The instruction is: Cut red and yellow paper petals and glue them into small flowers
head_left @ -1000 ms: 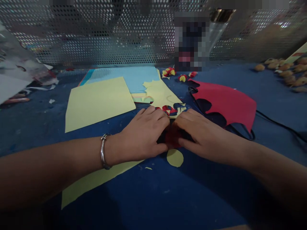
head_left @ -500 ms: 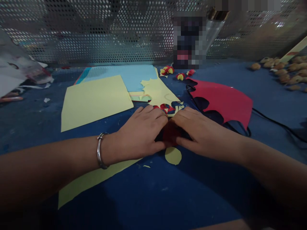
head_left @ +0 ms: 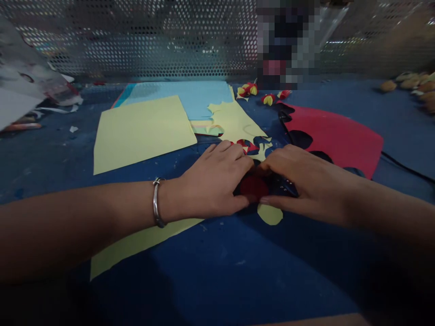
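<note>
A dark red paper circle (head_left: pixel 253 188) lies in shadow between my two hands, low over the table. My left hand (head_left: pixel 217 183), with a silver bangle at its wrist, curls its fingers and thumb onto the circle's left side. From the other side, my right hand (head_left: pixel 302 183) grips its edge, thumb at the lower right. The fingertips are partly hidden. Just below my right thumb is a pale yellow paper circle (head_left: pixel 271 214). Beyond my fingers lies a yellow sheet with scalloped cutouts (head_left: pixel 236 120), with small red and yellow scraps at its near edge.
A red sheet with round cutouts (head_left: pixel 340 136) lies on the right over a black cord (head_left: pixel 408 166). Yellow sheets (head_left: pixel 142 136) and light blue paper (head_left: pixel 176 97) are at the left. Small red-yellow paper pieces (head_left: pixel 268 99) sit behind, before a perforated metal panel (head_left: pixel 152 45).
The view has shifted, so things appear farther right and slightly higher. The red circle shows more fully between my hands, and my right thumb now sits at its lower edge.
</note>
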`<state>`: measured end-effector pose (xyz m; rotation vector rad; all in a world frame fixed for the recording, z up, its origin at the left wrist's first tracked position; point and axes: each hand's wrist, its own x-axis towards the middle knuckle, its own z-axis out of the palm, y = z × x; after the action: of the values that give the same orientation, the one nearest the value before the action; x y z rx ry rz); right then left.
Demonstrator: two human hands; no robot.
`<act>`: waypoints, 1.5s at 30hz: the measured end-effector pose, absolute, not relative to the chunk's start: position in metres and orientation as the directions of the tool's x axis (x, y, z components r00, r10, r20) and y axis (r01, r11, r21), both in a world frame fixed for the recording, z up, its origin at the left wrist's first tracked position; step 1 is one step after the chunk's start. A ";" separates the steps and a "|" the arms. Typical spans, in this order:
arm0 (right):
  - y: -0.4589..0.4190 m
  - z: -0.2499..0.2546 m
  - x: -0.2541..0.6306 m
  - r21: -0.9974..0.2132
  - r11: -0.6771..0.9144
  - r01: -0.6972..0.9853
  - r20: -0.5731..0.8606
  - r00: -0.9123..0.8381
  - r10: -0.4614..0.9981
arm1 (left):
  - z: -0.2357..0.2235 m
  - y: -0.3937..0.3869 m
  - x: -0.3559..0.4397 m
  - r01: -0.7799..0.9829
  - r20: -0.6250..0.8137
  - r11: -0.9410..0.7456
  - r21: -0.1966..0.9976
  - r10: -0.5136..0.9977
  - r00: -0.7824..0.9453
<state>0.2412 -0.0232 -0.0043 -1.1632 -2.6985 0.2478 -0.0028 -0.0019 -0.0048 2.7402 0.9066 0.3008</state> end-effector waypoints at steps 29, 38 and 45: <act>-0.025 -0.009 0.260 -0.259 0.699 0.667 0.112 -0.698 0.708 | 0.010 -0.009 0.009 0.527 -0.006 -0.780 0.337 0.558 0.830; -0.030 0.011 0.248 -0.257 0.636 0.728 0.211 -0.600 0.772 | -0.001 0.002 0.007 0.170 0.170 -0.317 0.933 0.805 0.569; -0.037 0.021 0.233 -0.049 0.627 0.778 0.456 -0.541 0.707 | 0.000 0.007 0.012 -0.035 -0.100 0.132 0.991 0.879 0.466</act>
<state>0.2328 -0.0368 0.0210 -1.1727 -2.4151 -0.2201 0.0121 0.0066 0.0000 1.2661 0.8598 0.7987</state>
